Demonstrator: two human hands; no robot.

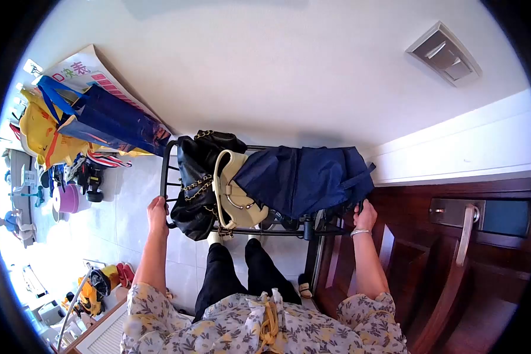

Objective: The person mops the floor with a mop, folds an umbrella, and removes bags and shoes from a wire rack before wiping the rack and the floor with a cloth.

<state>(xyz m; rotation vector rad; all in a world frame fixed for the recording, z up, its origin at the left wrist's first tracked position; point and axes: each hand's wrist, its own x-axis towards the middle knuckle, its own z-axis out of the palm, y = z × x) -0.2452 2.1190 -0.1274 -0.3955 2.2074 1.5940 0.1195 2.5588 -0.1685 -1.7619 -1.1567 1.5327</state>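
A black metal rack (258,232) stands against the white wall, with bags lying on its top. My left hand (157,213) is closed round the rack's left end, and my right hand (365,215) is closed at its right end, beside the dark blue fabric bag (304,177). A black bag with a gold chain (192,171) lies at the left of the rack. Between it and the blue bag sits a cream bag (237,197). What lies under the bags is mostly hidden.
A dark red wooden door (413,248) with a long handle (467,233) is at the right. A wall switch (444,54) is above it. At the left hang a blue paper bag (115,118) and a yellow bag (47,133). A purple tub (68,199) stands beyond.
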